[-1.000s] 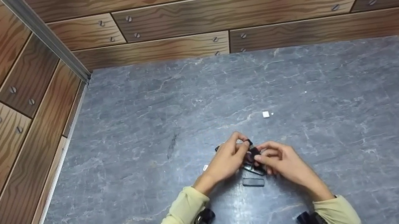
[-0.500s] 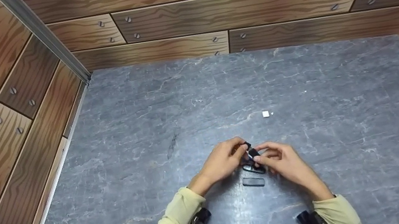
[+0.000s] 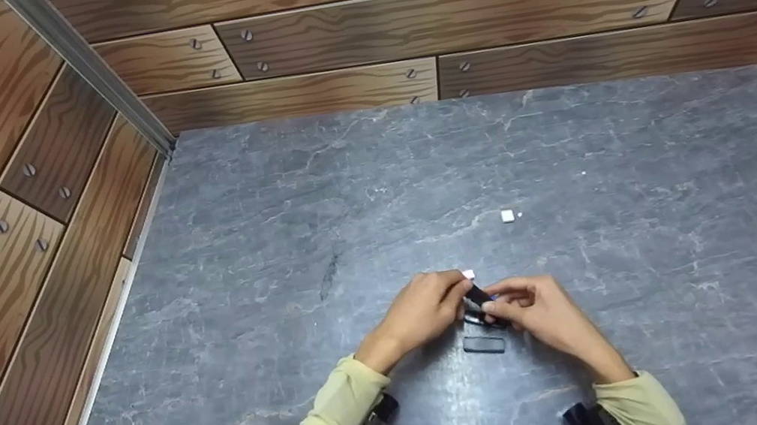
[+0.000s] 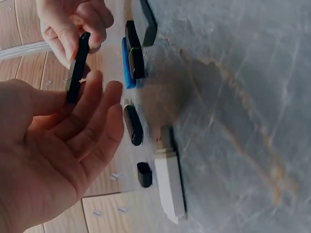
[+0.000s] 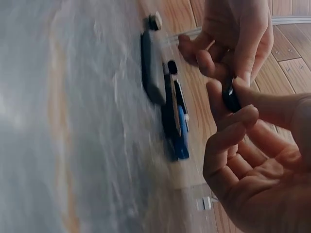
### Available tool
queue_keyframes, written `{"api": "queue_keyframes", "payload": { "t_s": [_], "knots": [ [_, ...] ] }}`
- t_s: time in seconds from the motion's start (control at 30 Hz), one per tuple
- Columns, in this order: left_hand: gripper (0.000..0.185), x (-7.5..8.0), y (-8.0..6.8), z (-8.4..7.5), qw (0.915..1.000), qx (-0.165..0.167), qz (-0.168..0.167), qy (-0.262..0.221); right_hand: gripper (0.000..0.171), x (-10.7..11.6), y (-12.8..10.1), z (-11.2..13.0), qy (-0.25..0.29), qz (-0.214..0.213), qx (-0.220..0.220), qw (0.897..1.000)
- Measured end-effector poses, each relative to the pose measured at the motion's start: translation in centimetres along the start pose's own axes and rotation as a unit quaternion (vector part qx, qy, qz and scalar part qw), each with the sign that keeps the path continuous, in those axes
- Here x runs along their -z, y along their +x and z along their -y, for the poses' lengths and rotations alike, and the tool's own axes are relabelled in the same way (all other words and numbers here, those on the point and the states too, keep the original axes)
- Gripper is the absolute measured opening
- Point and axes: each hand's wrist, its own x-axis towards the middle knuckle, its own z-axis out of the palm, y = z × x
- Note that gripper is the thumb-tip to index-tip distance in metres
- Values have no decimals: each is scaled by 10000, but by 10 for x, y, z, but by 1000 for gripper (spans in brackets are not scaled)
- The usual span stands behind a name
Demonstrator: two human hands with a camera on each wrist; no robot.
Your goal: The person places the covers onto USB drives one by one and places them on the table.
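A short black USB stick (image 4: 78, 68) is held off the table between both hands. My left hand (image 3: 421, 312) pinches one end, and my right hand (image 3: 534, 309) pinches the other between thumb and fingers. Seen from the left wrist, a seam crosses the stick near the left fingertips. On the table below lie a white USB stick (image 4: 169, 179) with its metal plug bare, a small black cap (image 4: 144, 174), a small black drive (image 4: 132, 124), and a black piece (image 4: 136, 53) against a blue one (image 4: 128, 68). Nearest the body is a flat grey stick (image 3: 484, 345).
Farther back on the marbled table (image 3: 259, 224) sits a small white square piece (image 3: 507, 216) with a tiny white speck beside it. Wood-patterned panels (image 3: 321, 39) wall the back and left side. Both wrists carry black cameras, the left one (image 3: 384, 409) close over the table.
The gap seen earlier between the two black parts in my hands has closed. My left hand has shifted slightly down and left, uncovering a white piece by its fingertips. My right hand barely moved.
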Motion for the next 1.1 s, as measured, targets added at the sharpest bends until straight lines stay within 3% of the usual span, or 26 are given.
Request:
{"api": "queue_keyframes", "payload": {
  "t_s": [0.23, 0.47, 0.63, 0.77, 0.93, 1.1],
  "knots": [
    [28, -8, -4, 0, 9983, -114, -177, -552, 29, -7, -1, 6, 13, -239, 28, 9997],
    [27, -10, -7, 0, 9990, -74, -171, -412, 26, -9, -3, 8, -99, -189, 104, 9997],
    [28, 2, -7, -1, 9998, 58, -145, -78, 34, -3, 0, 8, 41, 11, -42, 10000],
    [29, 16, -8, 4, 9994, 124, -304, -82, 35, 14, 3, 5, 133, -259, -147, 9995],
    [24, 31, -14, 24, 9971, 402, -632, 151, 27, 35, 4, -6, -515, -812, -292, 9949],
    [18, 41, -21, 44, 9915, 704, -984, 480, 20, 39, 4, -13, -1264, -696, -375, 9888]
  ]
}}
